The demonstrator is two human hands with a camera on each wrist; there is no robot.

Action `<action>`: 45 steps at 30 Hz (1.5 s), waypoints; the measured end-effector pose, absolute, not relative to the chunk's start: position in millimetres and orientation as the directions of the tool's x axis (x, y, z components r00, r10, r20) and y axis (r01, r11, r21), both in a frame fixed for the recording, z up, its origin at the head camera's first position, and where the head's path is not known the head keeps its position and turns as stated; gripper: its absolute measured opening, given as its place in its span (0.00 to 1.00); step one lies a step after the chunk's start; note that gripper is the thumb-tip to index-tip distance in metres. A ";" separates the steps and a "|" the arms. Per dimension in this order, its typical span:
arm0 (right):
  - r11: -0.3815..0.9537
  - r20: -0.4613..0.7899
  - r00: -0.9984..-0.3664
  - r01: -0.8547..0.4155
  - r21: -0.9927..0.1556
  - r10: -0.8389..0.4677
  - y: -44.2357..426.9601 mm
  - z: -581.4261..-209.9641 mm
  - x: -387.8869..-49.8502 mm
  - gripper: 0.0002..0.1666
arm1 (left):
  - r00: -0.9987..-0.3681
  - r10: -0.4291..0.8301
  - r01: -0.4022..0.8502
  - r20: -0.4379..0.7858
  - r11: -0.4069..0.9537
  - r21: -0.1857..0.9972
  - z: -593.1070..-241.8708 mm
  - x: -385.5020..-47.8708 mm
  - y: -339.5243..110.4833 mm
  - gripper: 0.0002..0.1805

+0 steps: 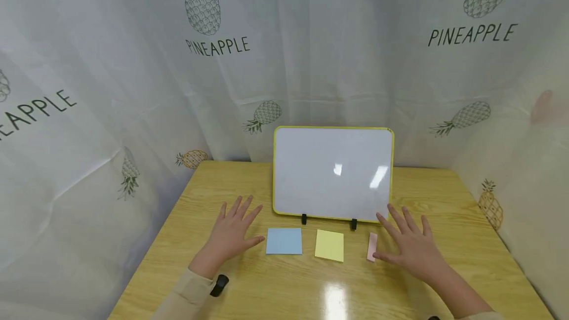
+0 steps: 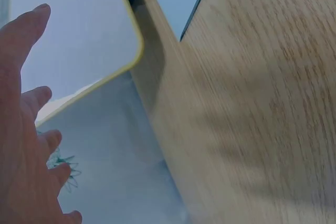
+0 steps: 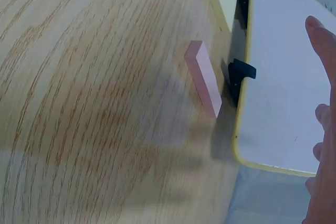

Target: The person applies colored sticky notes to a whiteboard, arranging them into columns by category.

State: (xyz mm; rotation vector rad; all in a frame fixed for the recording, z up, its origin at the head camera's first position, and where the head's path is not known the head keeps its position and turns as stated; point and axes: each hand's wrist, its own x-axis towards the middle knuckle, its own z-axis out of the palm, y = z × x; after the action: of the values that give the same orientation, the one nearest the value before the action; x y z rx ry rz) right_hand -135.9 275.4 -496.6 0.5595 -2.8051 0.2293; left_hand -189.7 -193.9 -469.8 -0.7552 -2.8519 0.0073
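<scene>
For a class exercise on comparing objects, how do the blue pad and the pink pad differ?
The blue pad is a broad rectangle; the pink pad is a narrow strip, smaller in area. The blue pad's long side runs along the whiteboard; the pink pad's points towards it. The blue pad looks thinner than the pink pad. Both lie on the wooden table.
</scene>
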 end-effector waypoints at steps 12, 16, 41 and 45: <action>0.903 0.306 -0.890 -0.399 -0.160 -0.339 265.5 -500.0 -139.4 0.57 | -0.860 0.480 0.491 0.172 0.871 0.025 -475.8 -192.4 -195.3 0.46; 0.870 0.346 -0.877 -0.428 -0.246 -0.334 258.7 -503.4 -143.5 0.57 | -0.849 0.497 0.521 0.177 0.844 0.129 -479.9 -194.5 -195.2 0.47; 0.470 0.225 -0.881 -0.420 -0.777 -0.415 155.5 -538.1 -179.5 0.42 | -0.822 0.570 0.440 0.003 0.632 0.638 -521.1 -216.1 -181.6 0.33; 0.457 0.184 -0.884 -0.388 -0.801 -0.429 138.7 -540.5 -183.3 0.38 | -0.820 0.573 0.460 0.007 0.651 0.604 -527.4 -216.6 -180.7 0.27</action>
State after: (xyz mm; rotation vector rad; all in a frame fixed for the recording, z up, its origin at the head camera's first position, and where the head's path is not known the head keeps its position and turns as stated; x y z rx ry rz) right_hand -183.3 138.7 -540.5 0.7636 -2.7187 1.4754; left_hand -216.6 -180.7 -527.4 -0.9548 -3.0197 -1.0191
